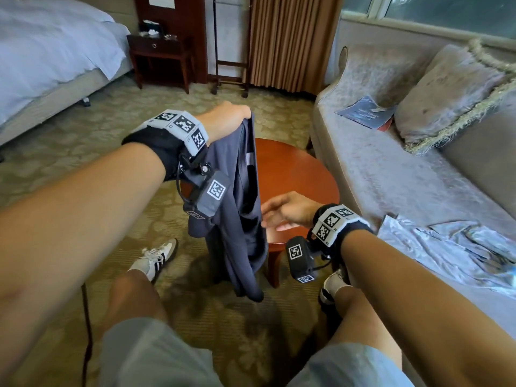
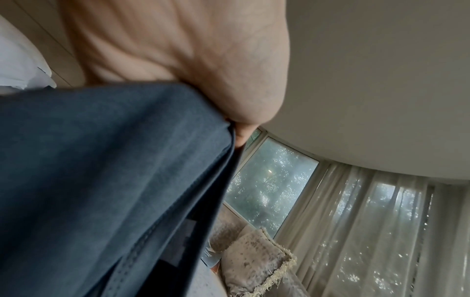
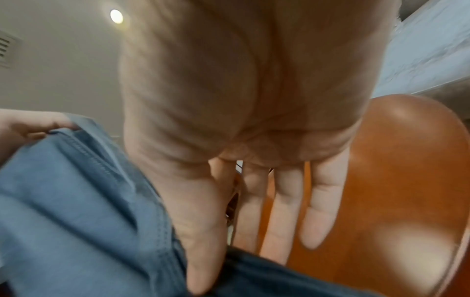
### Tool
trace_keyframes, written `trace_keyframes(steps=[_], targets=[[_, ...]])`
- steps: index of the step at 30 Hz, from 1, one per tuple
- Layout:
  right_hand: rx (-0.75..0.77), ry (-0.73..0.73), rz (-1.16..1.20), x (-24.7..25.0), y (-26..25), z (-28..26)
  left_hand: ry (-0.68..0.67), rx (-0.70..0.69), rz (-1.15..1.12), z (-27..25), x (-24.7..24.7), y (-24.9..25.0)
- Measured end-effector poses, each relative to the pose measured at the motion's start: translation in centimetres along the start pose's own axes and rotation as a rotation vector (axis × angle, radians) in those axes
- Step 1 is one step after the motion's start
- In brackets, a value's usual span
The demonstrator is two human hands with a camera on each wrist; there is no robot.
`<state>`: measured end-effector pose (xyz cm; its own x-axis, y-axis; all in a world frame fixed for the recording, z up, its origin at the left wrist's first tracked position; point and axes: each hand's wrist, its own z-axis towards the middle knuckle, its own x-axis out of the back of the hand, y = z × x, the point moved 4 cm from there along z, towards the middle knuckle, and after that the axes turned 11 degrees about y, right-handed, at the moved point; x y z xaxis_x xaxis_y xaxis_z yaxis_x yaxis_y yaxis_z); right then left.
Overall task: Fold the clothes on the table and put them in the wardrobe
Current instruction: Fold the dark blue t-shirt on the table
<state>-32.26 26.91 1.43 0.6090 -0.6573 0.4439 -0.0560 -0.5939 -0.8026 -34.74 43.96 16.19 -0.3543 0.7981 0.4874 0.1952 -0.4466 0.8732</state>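
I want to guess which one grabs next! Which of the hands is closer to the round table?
Right. The right hand hovers open just over the table; the left hand is raised higher, gripping the dark shirt.

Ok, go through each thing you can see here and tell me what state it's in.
Shirt: unfolded, hanging from the left hand, off the table.
Left hand: raised, gripping the shirt's top edge.
Right hand: fingers straight, reaching toward the hanging shirt.
Table: bare where visible.
Curtain: drawn.
Cushion: leaning on the sofa back.
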Motion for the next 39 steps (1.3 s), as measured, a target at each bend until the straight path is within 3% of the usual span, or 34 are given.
trace_keyframes(steps=[5, 8, 13, 17, 19, 23, 28, 32, 39], targets=[[0.127, 0.057, 0.100, 0.3, -2.3, 0.4, 0.123, 0.083, -0.062, 1.3, -0.2, 0.3], [0.154, 0.070, -0.020, 0.5, -2.0, 1.0, 0.106, 0.116, -0.121, 2.0, -0.7, 0.0], [0.143, 0.481, -0.186, 1.9, -0.2, 1.8, 0.062, 0.145, -0.238, 1.9, -1.6, -0.6], [0.124, 0.567, -0.144, 3.4, 1.9, 2.4, 0.080, 0.143, -0.252, 2.3, -1.5, -0.7], [0.136, 0.619, -0.046, 4.5, 2.8, 2.5, 0.098, 0.137, -0.207, 2.8, -0.9, -1.1], [0.161, 0.868, 0.073, 7.9, 3.3, 2.1, 0.144, 0.096, -0.005, 3.8, 1.2, -2.8], [0.220, 1.102, 0.082, 12.3, 1.2, -0.2, -0.068, 0.008, 0.413, 2.6, 2.7, -4.2], [0.258, 1.147, 0.038, 15.0, -1.7, -2.3, -0.128, -0.104, 0.604, 2.1, 3.3, -5.1], [0.305, 1.106, -0.160, 16.6, -5.1, -6.4, 0.079, -0.234, 0.615, 2.8, 5.6, -5.8]])
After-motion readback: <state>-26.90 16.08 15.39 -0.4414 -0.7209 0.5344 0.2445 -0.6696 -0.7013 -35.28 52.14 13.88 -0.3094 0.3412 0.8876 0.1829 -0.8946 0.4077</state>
